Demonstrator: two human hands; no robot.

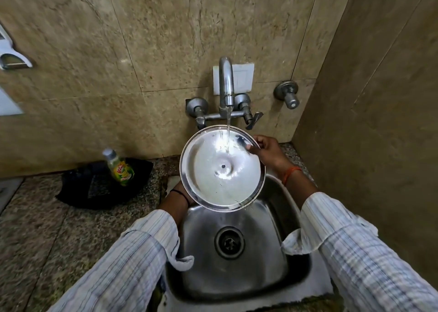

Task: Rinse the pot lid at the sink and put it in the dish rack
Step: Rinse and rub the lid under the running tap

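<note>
You are holding the pot lid [221, 169] up over the sink [267, 217], right under the tap [226, 84]. The lid is tipped toward you, so its shiny inside faces up, with a small dark dot in the middle. Water [228, 131] runs down from the tap and lands on the top part of the lid, near your right hand [265, 151]. Your right hand grips the lid's rim on the upper right side, with the thumb lying on the inside face and the fingers curled behind it. Your left hand [177, 193] is mostly hidden behind the lid's lower left edge, so you cannot tell how its fingers are set; only the wrist with a dark band shows. An orange thread is tied on your right wrist. Both striped sleeves [132, 259] reach in from the bottom. The drain [229, 241] sits in the bottom of the sink below the lid. On the speckled counter [42, 228] to the left, a green bottle [119, 167] stands on a black cloth [94, 186].
</note>
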